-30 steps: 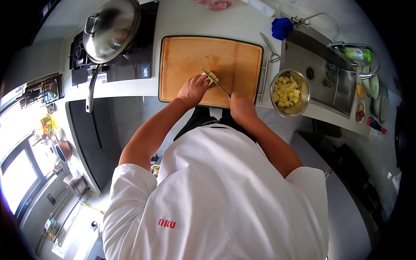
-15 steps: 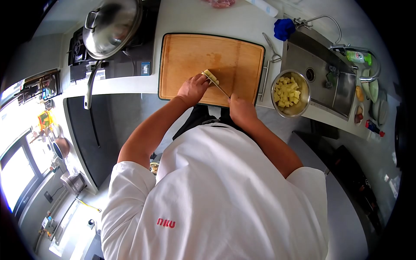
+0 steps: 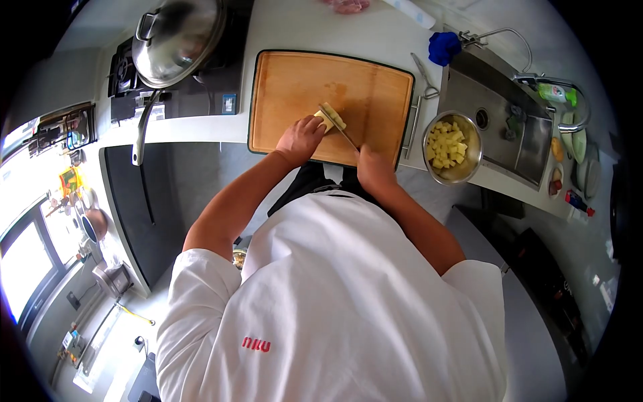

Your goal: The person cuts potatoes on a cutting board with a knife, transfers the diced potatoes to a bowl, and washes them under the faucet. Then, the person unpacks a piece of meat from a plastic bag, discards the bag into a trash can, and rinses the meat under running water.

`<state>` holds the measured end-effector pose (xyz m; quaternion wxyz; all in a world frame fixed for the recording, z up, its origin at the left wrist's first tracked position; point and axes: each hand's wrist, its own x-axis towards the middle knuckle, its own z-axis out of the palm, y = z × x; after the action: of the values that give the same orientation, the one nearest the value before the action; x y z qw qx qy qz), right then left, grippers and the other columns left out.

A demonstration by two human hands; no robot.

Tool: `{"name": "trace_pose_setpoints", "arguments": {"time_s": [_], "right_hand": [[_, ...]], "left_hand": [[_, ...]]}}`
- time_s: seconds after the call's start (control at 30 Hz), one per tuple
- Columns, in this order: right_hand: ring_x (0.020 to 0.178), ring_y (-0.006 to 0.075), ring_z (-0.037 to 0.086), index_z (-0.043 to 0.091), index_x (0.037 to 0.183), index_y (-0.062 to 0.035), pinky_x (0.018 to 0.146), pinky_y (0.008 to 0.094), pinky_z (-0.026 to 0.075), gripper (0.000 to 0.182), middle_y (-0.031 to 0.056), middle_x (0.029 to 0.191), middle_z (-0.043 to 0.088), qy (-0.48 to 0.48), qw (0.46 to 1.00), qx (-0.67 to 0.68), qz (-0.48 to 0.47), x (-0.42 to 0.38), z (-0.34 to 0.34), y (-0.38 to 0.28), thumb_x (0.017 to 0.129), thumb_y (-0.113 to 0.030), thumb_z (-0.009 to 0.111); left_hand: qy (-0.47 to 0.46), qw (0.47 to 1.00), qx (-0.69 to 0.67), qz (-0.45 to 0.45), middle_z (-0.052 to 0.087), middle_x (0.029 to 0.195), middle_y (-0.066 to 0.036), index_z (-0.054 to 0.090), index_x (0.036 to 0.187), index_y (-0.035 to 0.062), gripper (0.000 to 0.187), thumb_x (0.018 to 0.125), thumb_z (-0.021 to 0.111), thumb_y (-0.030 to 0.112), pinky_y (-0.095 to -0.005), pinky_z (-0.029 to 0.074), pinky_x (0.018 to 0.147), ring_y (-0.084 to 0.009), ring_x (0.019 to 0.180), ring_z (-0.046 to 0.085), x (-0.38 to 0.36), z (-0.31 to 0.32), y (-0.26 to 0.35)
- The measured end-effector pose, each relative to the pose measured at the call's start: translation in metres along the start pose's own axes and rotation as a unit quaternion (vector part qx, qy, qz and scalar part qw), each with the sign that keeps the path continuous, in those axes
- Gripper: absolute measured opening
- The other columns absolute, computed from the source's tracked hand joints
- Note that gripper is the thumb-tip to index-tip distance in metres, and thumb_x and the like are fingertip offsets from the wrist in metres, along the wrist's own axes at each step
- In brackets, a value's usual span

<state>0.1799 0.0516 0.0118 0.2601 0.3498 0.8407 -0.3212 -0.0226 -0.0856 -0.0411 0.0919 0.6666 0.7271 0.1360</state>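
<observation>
On the wooden cutting board [image 3: 288,84], my left hand [image 3: 301,139] presses its bent fingers on a pale yellow piece of food [image 3: 326,120]. My right hand [image 3: 375,167] is wrapped round the handle of a knife [image 3: 347,138], whose blade slants up and left between that piece and a cut yellow slice [image 3: 334,115]. To the right, a steel bowl [image 3: 475,151] at the counter's edge holds several pale yellow cubes [image 3: 445,143].
A lidded steel pan [image 3: 177,43] stands on the stove at left, its handle [image 3: 143,130] reaching over the counter edge. Peeler-like metal tool [image 3: 424,75], blue cloth [image 3: 443,48] and sink [image 3: 499,100] are at right. Raw meat [image 3: 348,5] lies at the back.
A yellow slice now lies apart on the right side of the blade, and more of the held piece shows at my left fingertips. The whole view has shifted slightly.
</observation>
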Motion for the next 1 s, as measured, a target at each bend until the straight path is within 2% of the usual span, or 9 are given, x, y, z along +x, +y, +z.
{"name": "trace_pose_setpoints", "arguments": {"time_s": [0.13,0.33,0.4,0.53,0.6,0.73,0.83,1.0], "right_hand": [[0.092,0.0464,0.072,0.054,0.112,0.0014,0.079,0.0585,0.055,0.025,0.0281,0.099,0.073,-0.008,0.999,-0.023,-0.023,-0.008,-0.005,0.001,0.107,-0.021,0.045],[0.090,0.0469,0.073,0.055,0.111,0.0011,0.078,0.0570,0.056,0.023,0.0263,0.096,0.074,0.030,0.998,-0.041,-0.044,-0.003,0.003,0.013,0.106,-0.020,0.046],[0.090,0.0468,0.073,0.055,0.110,0.0006,0.079,0.0567,0.056,0.023,0.0261,0.096,0.074,0.021,0.999,-0.038,-0.024,-0.001,0.001,0.012,0.106,-0.021,0.047],[0.090,0.0464,0.073,0.056,0.109,-0.0006,0.078,0.0570,0.056,0.024,0.0263,0.097,0.074,0.037,0.999,-0.005,-0.008,-0.006,-0.007,0.002,0.107,-0.023,0.048],[0.089,0.0464,0.072,0.057,0.109,-0.0011,0.078,0.0573,0.056,0.026,0.0264,0.096,0.074,0.023,0.999,-0.010,-0.034,-0.007,-0.005,0.001,0.108,-0.025,0.047],[0.088,0.0461,0.072,0.057,0.109,-0.0004,0.077,0.0575,0.055,0.029,0.0265,0.096,0.074,0.020,0.998,-0.019,-0.050,-0.008,0.000,-0.004,0.109,-0.027,0.046],[0.078,0.0462,0.070,0.058,0.103,-0.0022,0.070,0.0589,0.054,0.030,0.0241,0.083,0.072,0.080,0.993,0.003,-0.081,-0.006,0.014,0.002,0.108,-0.030,0.050],[0.079,0.0467,0.070,0.059,0.103,-0.0006,0.072,0.0585,0.054,0.031,0.0249,0.085,0.072,0.062,0.996,0.011,-0.065,-0.006,0.012,0.002,0.108,-0.029,0.050]], "left_hand": [[-0.017,1.000,-0.003,-0.014,0.062,0.125,-0.012,0.067,0.117,0.0052,0.029,0.090,0.061,0.012,-0.0433,0.053,0.100,-0.0313,0.122,0.059,-0.005,0.000,0.000],[-0.013,0.999,-0.038,-0.023,0.064,0.122,-0.012,0.069,0.115,0.0042,0.029,0.089,0.062,0.011,-0.0435,0.053,0.100,-0.0311,0.121,0.060,-0.008,0.002,-0.004],[-0.024,0.998,-0.046,-0.022,0.064,0.121,-0.013,0.070,0.114,0.0039,0.028,0.088,0.062,0.010,-0.0437,0.053,0.100,-0.0313,0.120,0.060,-0.008,-0.001,-0.007],[0.001,0.999,-0.044,-0.006,0.064,0.122,-0.012,0.069,0.116,0.0041,0.030,0.087,0.062,0.009,-0.0440,0.053,0.100,-0.0311,0.119,0.061,-0.009,-0.003,-0.008],[0.013,0.999,-0.031,0.007,0.063,0.121,-0.011,0.069,0.116,0.0048,0.030,0.087,0.062,0.009,-0.0437,0.053,0.099,-0.0305,0.119,0.061,-0.010,-0.004,-0.007],[-0.016,1.000,-0.018,0.017,0.062,0.117,-0.009,0.069,0.116,0.0068,0.029,0.088,0.061,0.010,-0.0418,0.055,0.096,-0.0284,0.117,0.061,-0.003,-0.004,-0.007],[-0.036,0.999,-0.026,0.020,0.062,0.115,-0.007,0.069,0.116,0.0080,0.029,0.089,0.060,0.011,-0.0407,0.056,0.094,-0.0276,0.117,0.061,-0.001,-0.001,-0.010],[-0.027,0.999,-0.024,0.024,0.062,0.115,-0.007,0.070,0.117,0.0084,0.029,0.089,0.060,0.012,-0.0404,0.057,0.092,-0.0274,0.116,0.061,-0.002,-0.002,-0.012]]}}
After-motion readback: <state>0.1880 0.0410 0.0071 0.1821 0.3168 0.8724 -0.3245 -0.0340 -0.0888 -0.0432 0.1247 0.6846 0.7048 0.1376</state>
